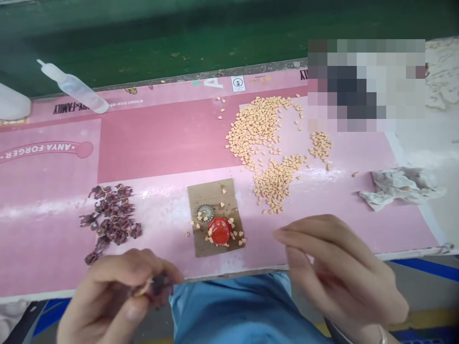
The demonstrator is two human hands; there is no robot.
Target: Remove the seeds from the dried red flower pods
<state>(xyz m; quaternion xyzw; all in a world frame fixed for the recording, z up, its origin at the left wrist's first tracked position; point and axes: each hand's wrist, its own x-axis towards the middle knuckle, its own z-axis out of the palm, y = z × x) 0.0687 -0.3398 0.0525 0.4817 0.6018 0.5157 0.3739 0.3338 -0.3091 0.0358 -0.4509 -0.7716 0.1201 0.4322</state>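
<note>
My left hand [124, 291] is closed in a pinch at the table's front edge. Between its thumb and fingers sits a small dark purple piece [159, 286] with a pale part on it. Behind that hand lies a cluster of similar dark purple pieces [116, 217]. My right hand [337, 267] hovers at the front edge with thumb and fingertips drawn together; whatever they hold, if anything, is too small to make out. Between the hands, a brown card [211, 191] carries a red cap [219, 232], a metal bottle cap [205, 213] and several tiny beige pieces [241, 234].
Loose beige pieces [258, 124] spread over the pink printed mat [161, 138]. A clear squeeze bottle [81, 93] lies at the back left, near a white container [12, 102]. Crumpled white tissue [401, 186] rests on the right. A green surface [201, 43] runs behind the table.
</note>
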